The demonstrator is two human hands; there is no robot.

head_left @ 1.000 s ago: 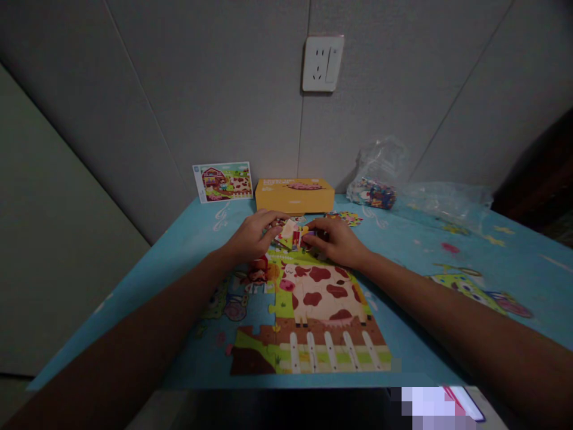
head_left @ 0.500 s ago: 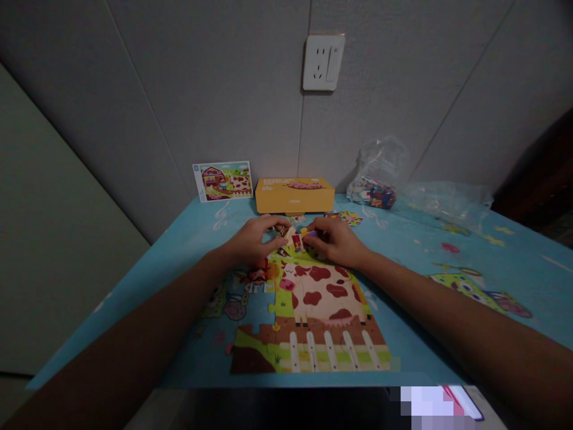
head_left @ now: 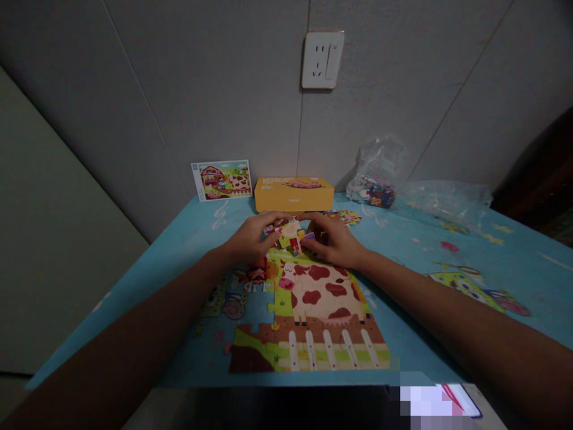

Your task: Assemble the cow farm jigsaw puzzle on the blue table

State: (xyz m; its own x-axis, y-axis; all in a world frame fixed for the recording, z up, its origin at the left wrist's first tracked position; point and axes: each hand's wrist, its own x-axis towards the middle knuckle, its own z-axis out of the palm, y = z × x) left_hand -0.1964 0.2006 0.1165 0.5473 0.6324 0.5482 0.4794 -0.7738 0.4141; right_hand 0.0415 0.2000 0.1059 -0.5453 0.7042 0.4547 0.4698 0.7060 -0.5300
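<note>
A partly joined jigsaw puzzle [head_left: 329,322] lies on the table, showing a brown-spotted cow above a white fence. Beyond its upper edge, several loose puzzle pieces [head_left: 289,233] lie overlapped between my hands. My left hand [head_left: 253,236] curves around their left side, thumb and fingers apart, with nothing visibly gripped. On the right, my right hand [head_left: 333,239] is curled, its thumb against a purple-and-yellow puzzle piece [head_left: 308,236]; the index finger reaches over toward the left hand. The far fingers of both hands are partly hidden. Below my left wrist sits a joined section with a red-haired figure [head_left: 257,272].
A picture card [head_left: 224,180] of the farm scene leans against the wall beside a yellow box [head_left: 294,194]. Colourful pieces [head_left: 347,217] lie behind my right hand. A clear bag of pieces [head_left: 373,188] and a crumpled clear bag [head_left: 447,200] rest at the back right.
My left thumb and fingers have spread from the light-coloured piece, and more loose pieces show between the hands. My right index finger has stretched leftward; the purple-and-yellow piece stays by the right thumb.
</note>
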